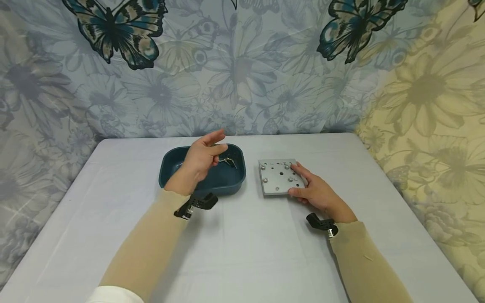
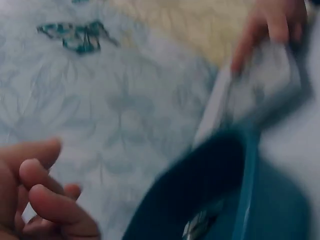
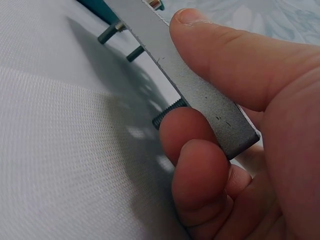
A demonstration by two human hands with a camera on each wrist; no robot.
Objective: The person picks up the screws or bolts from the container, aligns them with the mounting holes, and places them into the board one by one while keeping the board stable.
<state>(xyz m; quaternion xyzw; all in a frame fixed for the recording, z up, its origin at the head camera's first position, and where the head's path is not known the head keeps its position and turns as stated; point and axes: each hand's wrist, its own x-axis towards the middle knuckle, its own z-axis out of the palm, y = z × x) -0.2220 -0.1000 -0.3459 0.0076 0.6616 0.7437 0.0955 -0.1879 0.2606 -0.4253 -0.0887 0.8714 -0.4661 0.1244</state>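
Note:
My right hand (image 1: 319,192) grips a square grey metal plate (image 1: 273,177) by its right side, thumb on top and fingers curled beneath. Screw heads and holes dot the plate's upper face. In the right wrist view, threaded screw shanks (image 3: 167,113) stick out below it, and the plate is held tilted just off the cloth. Over the dark teal bin (image 1: 223,188) hovers my left hand (image 1: 198,162), its fingers loosely bent and nothing seen between them. Small metal parts (image 1: 229,162) lie inside the bin, blurred in the left wrist view.
A white cloth (image 1: 242,252) covers the table, which ends at a butterfly-and-flower printed backdrop (image 1: 242,84). The bin stands left of the plate, close to the far edge. Each wrist wears a black camera mount (image 1: 197,203).

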